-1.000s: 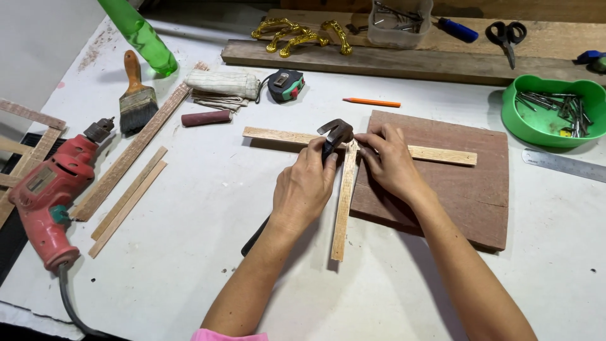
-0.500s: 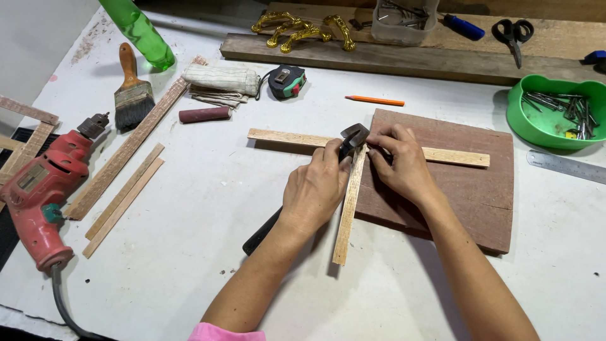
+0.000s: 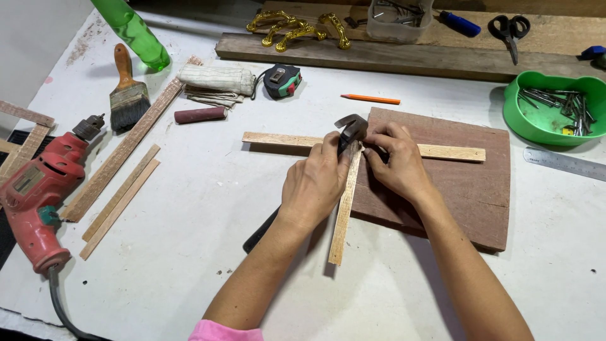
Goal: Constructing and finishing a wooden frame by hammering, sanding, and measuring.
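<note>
Two thin wooden strips form a T on the white counter [image 3: 189,252]: the cross strip [image 3: 442,151] lies over a brown board [image 3: 461,196], and the upright strip [image 3: 344,215] butts against it. The left hand [image 3: 315,186] is closed around a hammer [image 3: 350,129], its head resting at the joint. The right hand [image 3: 394,164] pinches the joint, fingers together; any nail is hidden. Judged step: fastening; the next blow calls for steady alignment.

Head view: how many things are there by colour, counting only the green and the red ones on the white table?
Green: 2, translucent green plastic bottle, round green plastic bowl of nails.
Red: 1, red electric hand drill.
Total: 3.
</note>
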